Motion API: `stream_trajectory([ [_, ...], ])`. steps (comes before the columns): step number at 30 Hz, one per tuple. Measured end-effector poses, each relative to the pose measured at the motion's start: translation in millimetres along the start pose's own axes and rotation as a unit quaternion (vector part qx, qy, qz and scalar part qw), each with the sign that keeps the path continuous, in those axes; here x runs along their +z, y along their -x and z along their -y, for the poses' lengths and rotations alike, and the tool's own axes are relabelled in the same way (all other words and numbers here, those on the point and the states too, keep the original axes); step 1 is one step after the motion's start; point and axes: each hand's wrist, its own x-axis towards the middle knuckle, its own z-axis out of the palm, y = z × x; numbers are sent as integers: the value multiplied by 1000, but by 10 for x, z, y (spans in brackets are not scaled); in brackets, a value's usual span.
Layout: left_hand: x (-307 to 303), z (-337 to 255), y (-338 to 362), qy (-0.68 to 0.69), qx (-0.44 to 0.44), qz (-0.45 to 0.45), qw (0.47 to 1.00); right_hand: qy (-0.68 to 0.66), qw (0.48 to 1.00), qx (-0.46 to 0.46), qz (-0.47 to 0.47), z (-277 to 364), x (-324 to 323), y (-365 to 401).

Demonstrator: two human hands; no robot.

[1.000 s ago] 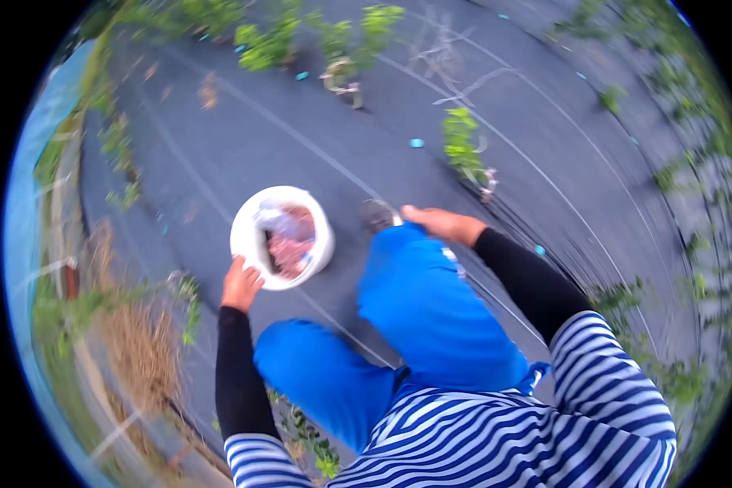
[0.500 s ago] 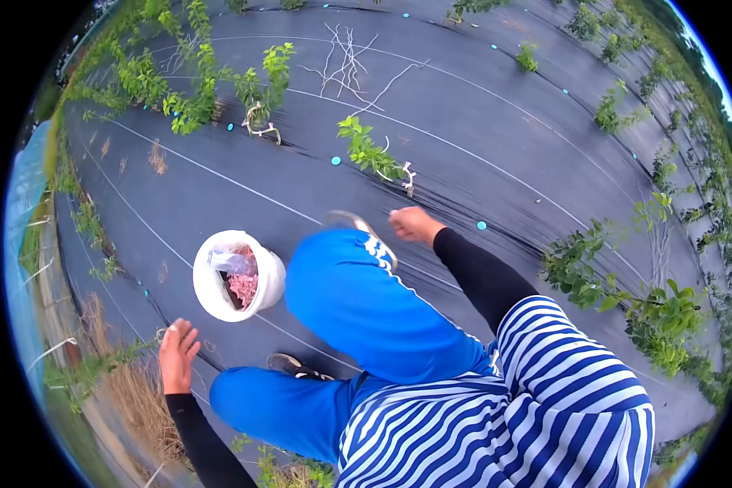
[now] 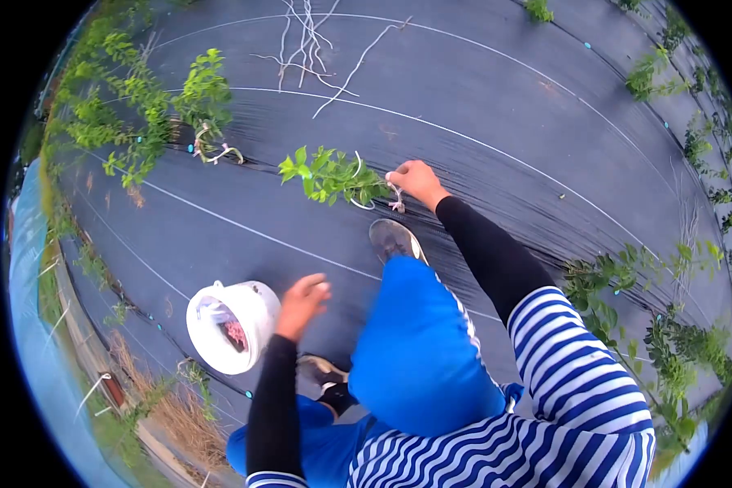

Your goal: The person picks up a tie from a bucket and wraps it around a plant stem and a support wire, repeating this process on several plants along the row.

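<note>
My right hand (image 3: 419, 183) reaches down to the tied stem of a small leafy plant (image 3: 333, 176). Its fingers are pinched together at the top of the stem, and whatever lies between them is hidden. Pale pinkish ties (image 3: 396, 200) wrap the stem just below the fingertips. My left hand (image 3: 301, 302) hovers to the right of a white bucket (image 3: 262, 313), slightly blurred, its fingers loosely bent and apart with nothing visible in them. Inside the bucket are pink material (image 3: 234, 333) and a clear plastic bag (image 3: 210, 312).
Black ground sheet (image 3: 244, 195) with white lines covers the ground. Cut bare branches (image 3: 307, 49) lie at the top. A larger tied plant (image 3: 205, 93) grows to the left, and leafy bushes (image 3: 667, 342) stand at the right. My shoe (image 3: 394, 239) rests just below the small plant.
My right hand has come to the plant's tied stem. My left hand has swung from left of the bucket to its right side. My foot has stepped closer to the plant.
</note>
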Motion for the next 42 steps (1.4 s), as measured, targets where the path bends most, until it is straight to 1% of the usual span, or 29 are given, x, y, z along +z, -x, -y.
stream_trajectory([
  [3, 582, -48, -597, 138, -20, 8, 990, -13, 999, 21, -25, 95, 48, 33],
  [4, 753, -88, -715, 140, -33, 13, 990, -11, 999, 33, -19, 75, 67, 26],
  [6, 1035, -204, -971, 229, -56, 5, 972, -50, 998, 43, -17, 3, 97, -29],
  [7, 1145, -230, -1090, 230, -66, 5, 971, -60, 997, 40, -35, -50, 152, -63],
  [8, 1236, -251, -1197, 241, -68, 4, 968, -61, 997, 48, -28, -110, 188, -93],
  [10, 1332, -252, -1401, 251, -78, 10, 965, -185, 975, 59, -107, -149, 94, -96],
  [11, 1376, -246, -1484, 275, -67, -3, 959, -237, 965, 62, -93, -203, 28, -73],
  [12, 1421, -247, -1557, 300, -54, -16, 952, -233, 965, 68, -95, -300, -32, -30],
  [13, 1440, -281, -1573, 296, -54, -13, 953, -421, 898, 129, -19, -397, -80, 35],
  [14, 1451, -266, -1596, 297, -58, -11, 953, -590, 784, 182, 56, -475, -112, 100],
  [15, 1472, -261, -1631, 289, -53, -4, 956, -645, 734, 175, 120, -534, -131, 159],
  [16, 1503, -259, -1670, 280, -48, 6, 959, -644, 735, 177, 116, -582, -118, 194],
  [18, 1554, -240, -1729, 280, -39, 4, 959, -669, 699, 217, 127, -632, -60, 261],
  [19, 1567, -225, -1750, 279, -28, -1, 960, -624, 741, 230, 99, -620, -10, 262],
  [20, 1572, -206, -1766, 273, -33, 3, 961, -628, 736, 234, 94, -624, 41, 262],
  [22, 1579, -240, -1820, 302, -16, 7, 953, -487, 846, 199, 86, -592, 82, 201],
  [24, 1599, -232, -1832, 302, -20, 2, 953, -493, 842, 208, 74, -543, 122, 176],
  [26, 1595, -213, -1880, 334, -25, -11, 942, -452, 860, 188, 142, -504, 109, 121],
  [27, 1592, -204, -1902, 337, -19, -16, 941, -436, 865, 197, 152, -504, 141, 85],
  [28, 1582, -186, -1915, 334, -20, -12, 942, -437, 865, 192, 155, -512, 168, 72],
  [30, 1535, -117, -1914, 363, -42, -26, 930, -435, 863, 210, 149, -521, 224, 69],
  [32, 1469, -28, -1877, 364, -49, -32, 930, -442, 858, 224, 138, -521, 265, 87],
  [34, 1363, 97, -1808, 415, -61, 17, 908, -448, 853, 235, 132, -543, 295, 86],
  [35, 1308, 158, -1765, 425, -63, 36, 902, -492, 839, 205, 110, -584, 259, 104],
  [36, 1266, 150, -1684, 423, -63, 32, 904, -534, 823, 175, 87, -627, 223, 122],
  [38, 1193, 92, -1492, 484, -90, 99, 865, -538, 825, 155, 78, -502, 90, 267],
  [39, 1152, 171, -1447, 522, -90, 134, 838, -463, 880, 81, 71, -394, 24, 369],
  [40, 1141, 165, -1389, 522, -88, 128, 839, -382, 922, 4, 63, -269, -17, 469],
  [42, 1186, 123, -1283, 592, -77, 179, 782, -278, 947, -141, 77, 0, -29, 695],
])
